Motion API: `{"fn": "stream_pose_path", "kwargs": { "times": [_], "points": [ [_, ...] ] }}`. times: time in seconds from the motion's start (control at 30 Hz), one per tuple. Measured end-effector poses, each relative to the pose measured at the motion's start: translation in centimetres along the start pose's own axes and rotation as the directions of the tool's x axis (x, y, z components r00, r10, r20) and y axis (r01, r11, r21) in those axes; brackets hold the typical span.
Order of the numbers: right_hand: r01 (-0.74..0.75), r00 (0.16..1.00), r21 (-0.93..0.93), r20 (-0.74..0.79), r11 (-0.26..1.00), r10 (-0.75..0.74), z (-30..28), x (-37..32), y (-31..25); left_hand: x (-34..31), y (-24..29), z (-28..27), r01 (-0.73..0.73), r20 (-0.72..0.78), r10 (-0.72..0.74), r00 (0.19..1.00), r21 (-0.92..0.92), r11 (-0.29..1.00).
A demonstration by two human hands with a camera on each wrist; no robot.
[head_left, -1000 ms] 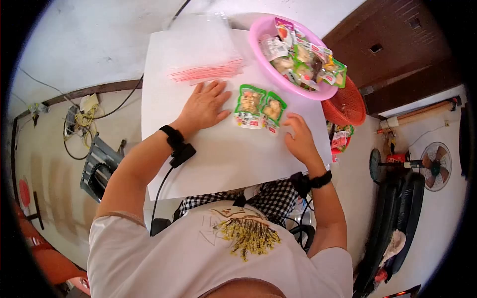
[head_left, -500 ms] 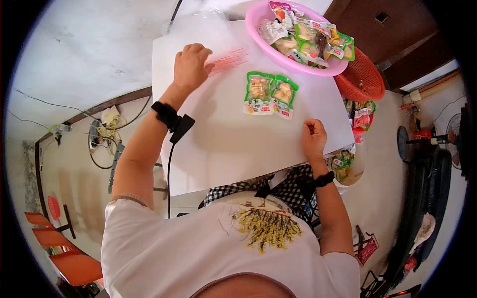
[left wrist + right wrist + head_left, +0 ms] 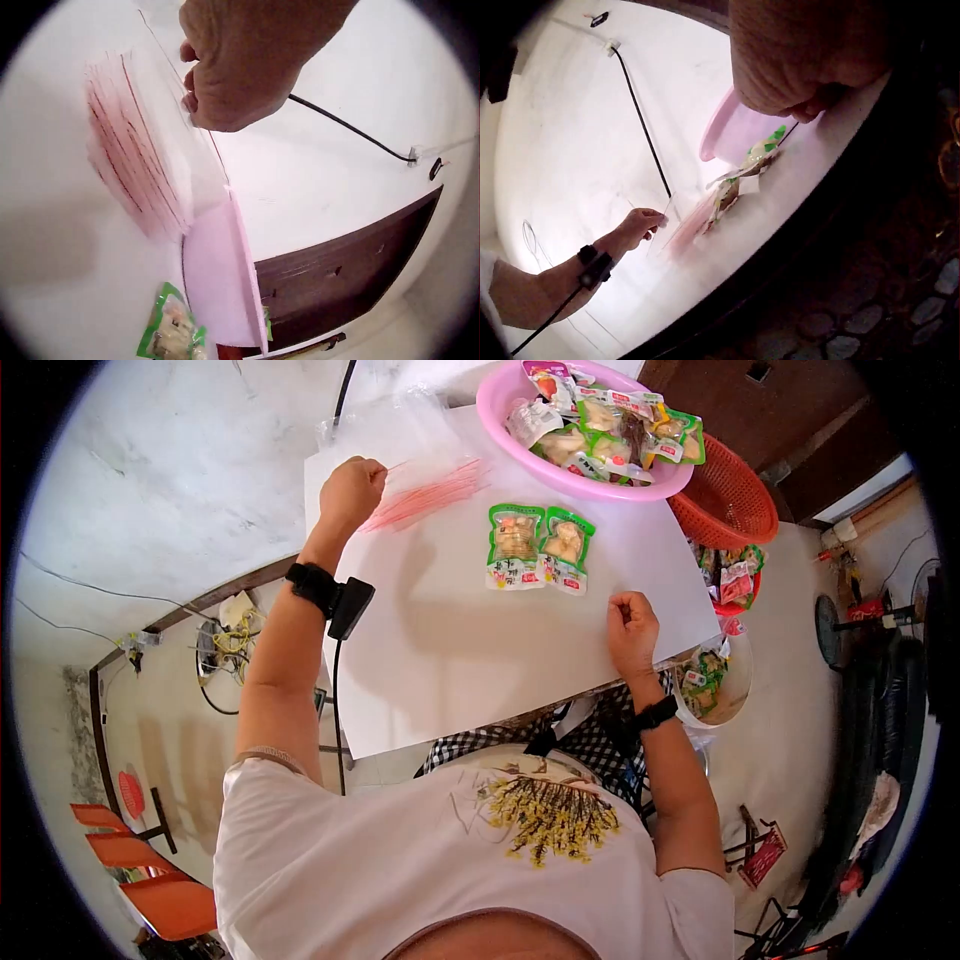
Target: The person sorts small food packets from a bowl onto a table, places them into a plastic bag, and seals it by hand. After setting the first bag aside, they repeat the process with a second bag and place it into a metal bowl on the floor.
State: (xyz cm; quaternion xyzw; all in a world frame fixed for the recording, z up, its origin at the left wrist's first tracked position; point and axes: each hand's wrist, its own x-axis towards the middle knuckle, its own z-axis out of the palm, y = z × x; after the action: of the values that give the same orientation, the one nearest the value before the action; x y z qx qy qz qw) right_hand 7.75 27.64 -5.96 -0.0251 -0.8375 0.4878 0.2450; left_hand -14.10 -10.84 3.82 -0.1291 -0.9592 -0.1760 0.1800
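Note:
In the head view my left hand (image 3: 352, 493) is at the far left of the white table, over the stack of clear bags with red lines (image 3: 425, 497). The left wrist view shows its fingers pinching the edge of one clear bag (image 3: 174, 71), lifted off the stack. Two green-edged food packets (image 3: 515, 547) (image 3: 565, 552) lie side by side mid-table. My right hand (image 3: 633, 635) rests at the table's near right edge, fingers loosely curled, holding nothing that shows.
A pink basin (image 3: 565, 482) full of packets stands at the far right of the table. Beside it is a red basket (image 3: 735, 500), with a red container of packets and a white bucket (image 3: 740, 685) below. A black cable (image 3: 338, 730) runs from my left wrist.
My left hand has moved from beside the packets, left and away over the bags, and now pinches one. My right hand has drawn back from the packets towards the near edge, its fingers curling.

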Motion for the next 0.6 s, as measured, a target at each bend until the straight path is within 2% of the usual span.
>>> {"fn": "stream_pose_path", "kwargs": {
  "times": [0.07,0.13,0.23,0.33,0.37,0.43,0.5,0.53,0.6],
  "points": [
    [0.073,0.997,-0.053,0.001,0.996,-0.073,-0.2,0.2,-0.5,0.1,0.2,-0.4,0.02,-0.023,-0.021,0.999,-0.048,0.999],
    [0.061,0.998,-0.045,-0.001,0.997,-0.061,-0.1,0.1,-0.1,0.0,0.9,-1.2,0.077,-0.004,-0.078,0.997,-0.145,0.986],
    [0.036,0.999,-0.012,-0.016,0.999,-0.037,0.2,0.1,-0.1,-1.1,3.0,-2.8,0.062,-0.003,-0.064,0.998,-0.194,0.979],
    [-0.029,1.0,0.062,0.004,0.998,0.029,0.4,0.2,0.9,-3.6,6.2,-4.4,-0.082,-0.096,0.066,0.993,-0.175,0.981],
    [-0.056,0.998,0.091,0.019,0.994,0.054,0.3,0.4,0.7,-4.6,7.1,-4.5,-0.186,-0.133,0.17,0.977,-0.122,0.975],
    [0.02,1.0,0.093,0.0,0.995,-0.02,0.1,0.8,-1.2,-6.8,8.9,-4.7,-0.379,-0.186,0.372,0.909,-0.005,0.925],
    [0.118,0.993,0.063,0.013,0.991,-0.119,0.0,1.0,-6.4,-9.1,10.7,-4.6,-0.52,-0.165,0.524,0.835,0.073,0.851],
    [0.179,0.983,0.032,0.036,0.983,-0.18,0.0,1.0,-9.5,-10.4,11.7,-4.5,-0.539,-0.116,0.543,0.832,0.061,0.84],
    [0.492,0.87,-0.099,0.029,0.865,-0.492,0.7,0.8,-12.6,-12.7,13.5,-4.1,-0.609,-0.053,0.613,0.788,0.079,0.789]
  ]
}}
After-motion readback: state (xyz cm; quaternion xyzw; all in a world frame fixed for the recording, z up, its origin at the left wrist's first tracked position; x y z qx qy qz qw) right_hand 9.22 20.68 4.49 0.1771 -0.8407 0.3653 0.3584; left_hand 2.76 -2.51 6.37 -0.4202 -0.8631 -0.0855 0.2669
